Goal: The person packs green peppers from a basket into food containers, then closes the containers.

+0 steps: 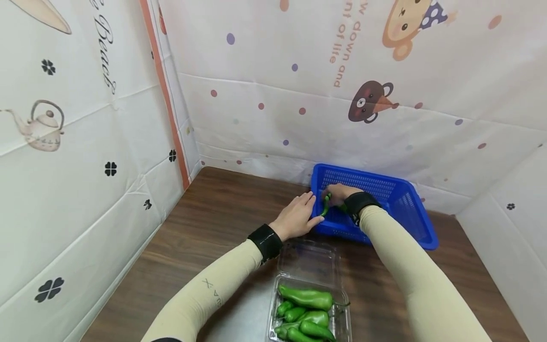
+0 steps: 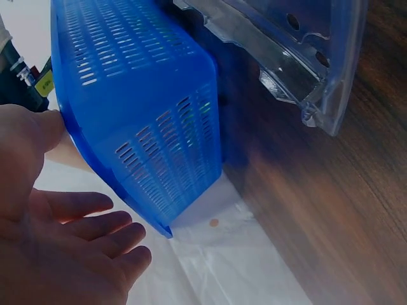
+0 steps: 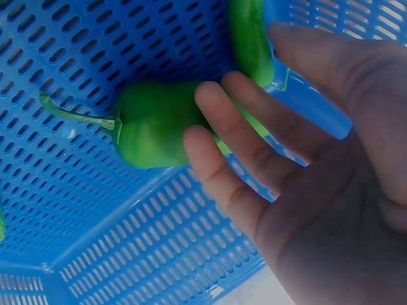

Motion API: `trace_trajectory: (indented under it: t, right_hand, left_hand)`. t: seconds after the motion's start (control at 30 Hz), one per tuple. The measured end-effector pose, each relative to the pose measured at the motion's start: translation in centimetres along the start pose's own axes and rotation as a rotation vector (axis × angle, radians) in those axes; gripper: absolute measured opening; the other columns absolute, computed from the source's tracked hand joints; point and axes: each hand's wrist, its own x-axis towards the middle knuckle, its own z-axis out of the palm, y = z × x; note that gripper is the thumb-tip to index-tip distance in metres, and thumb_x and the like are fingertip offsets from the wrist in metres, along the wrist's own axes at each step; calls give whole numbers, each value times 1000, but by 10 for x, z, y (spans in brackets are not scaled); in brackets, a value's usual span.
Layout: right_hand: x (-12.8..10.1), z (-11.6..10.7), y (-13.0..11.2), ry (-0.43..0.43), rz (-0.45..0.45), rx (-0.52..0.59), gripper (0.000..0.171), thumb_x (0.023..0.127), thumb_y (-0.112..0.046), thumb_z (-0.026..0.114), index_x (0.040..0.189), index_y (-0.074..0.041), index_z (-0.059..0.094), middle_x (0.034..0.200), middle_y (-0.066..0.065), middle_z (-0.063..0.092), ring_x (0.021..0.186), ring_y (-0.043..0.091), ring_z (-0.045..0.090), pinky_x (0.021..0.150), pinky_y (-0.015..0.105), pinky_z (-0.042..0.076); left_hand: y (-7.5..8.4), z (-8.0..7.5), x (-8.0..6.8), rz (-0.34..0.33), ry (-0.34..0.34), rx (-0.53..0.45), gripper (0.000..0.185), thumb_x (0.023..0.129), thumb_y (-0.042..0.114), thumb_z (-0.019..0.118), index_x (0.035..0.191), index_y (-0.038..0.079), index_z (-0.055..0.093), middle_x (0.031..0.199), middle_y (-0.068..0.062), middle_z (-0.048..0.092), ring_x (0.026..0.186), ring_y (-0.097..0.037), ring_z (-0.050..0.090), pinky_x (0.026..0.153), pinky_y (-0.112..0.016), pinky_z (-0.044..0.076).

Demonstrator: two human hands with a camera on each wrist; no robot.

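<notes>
Brown table [image 1: 231, 204]; left hand [image 1: 297, 217] straight-fingered against blue basket [image 1: 409, 211]; right hand [image 1: 339, 192] at pepper [image 3: 250, 38] inside, grip unclear.

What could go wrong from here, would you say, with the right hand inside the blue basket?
The curved stem of the wide pepper near the right hand might snag in the slots of the blue basket.

If the left hand at its rim pushes, the basket could slide.

The long stem poking past the clear container might catch a sleeve.

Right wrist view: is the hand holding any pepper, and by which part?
Cannot be told: the right hand has its thumb beside the upper pepper, but no clear grip shows.
</notes>
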Motion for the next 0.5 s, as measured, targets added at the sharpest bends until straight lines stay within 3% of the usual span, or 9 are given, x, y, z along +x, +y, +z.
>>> trace_trajectory:
  t: [0.5]
  right_hand:
    - [2,7,1,26,-10,-11,37,100,-10,66,137,-5,66,141,24,56,130,41,53,104,55,48]
  left_hand:
    - [-2,4,-1,5,-3,-9,67,109,48,46,152,-3,45,160,-20,40,150,-30,37,124,-42,27]
